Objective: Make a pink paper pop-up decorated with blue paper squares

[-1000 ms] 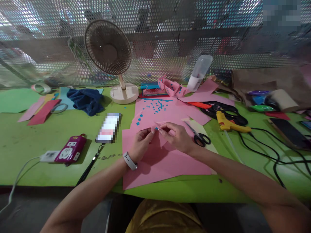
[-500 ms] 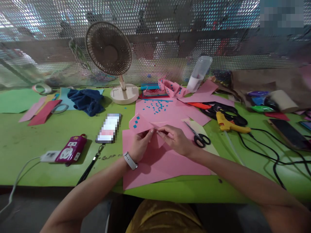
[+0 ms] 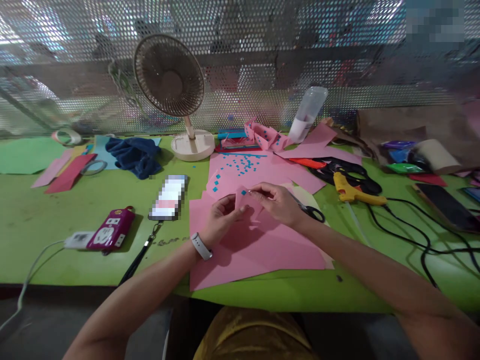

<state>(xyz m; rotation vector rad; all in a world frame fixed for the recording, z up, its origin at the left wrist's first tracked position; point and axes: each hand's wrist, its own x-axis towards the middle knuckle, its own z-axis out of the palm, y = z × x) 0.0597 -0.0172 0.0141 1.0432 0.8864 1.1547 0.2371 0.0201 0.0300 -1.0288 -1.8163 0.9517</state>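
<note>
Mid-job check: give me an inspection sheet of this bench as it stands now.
Surface: green table, strewn with paper.
Job's things: small pink paper piece with a blue square on it, held over large pink sheets; loose blue squares on the sheet behind.
Clutter: scissors, glue gun, phone, blue cloth, bottle, tape roll.
Hands: left hand and right hand both pinch the piece.
Cables: black cables at right; white cable to power strip at left.
Surroundings: fan, perforated metal screen behind.

The paper piece (image 3: 246, 201) is small, pink and folded, with one tiny blue square near its top edge; it stands raised and tilted, just above the big pink sheet (image 3: 262, 255); the left hand (image 3: 221, 220) pinches its lower edge, the right hand (image 3: 279, 205) its top.
</note>
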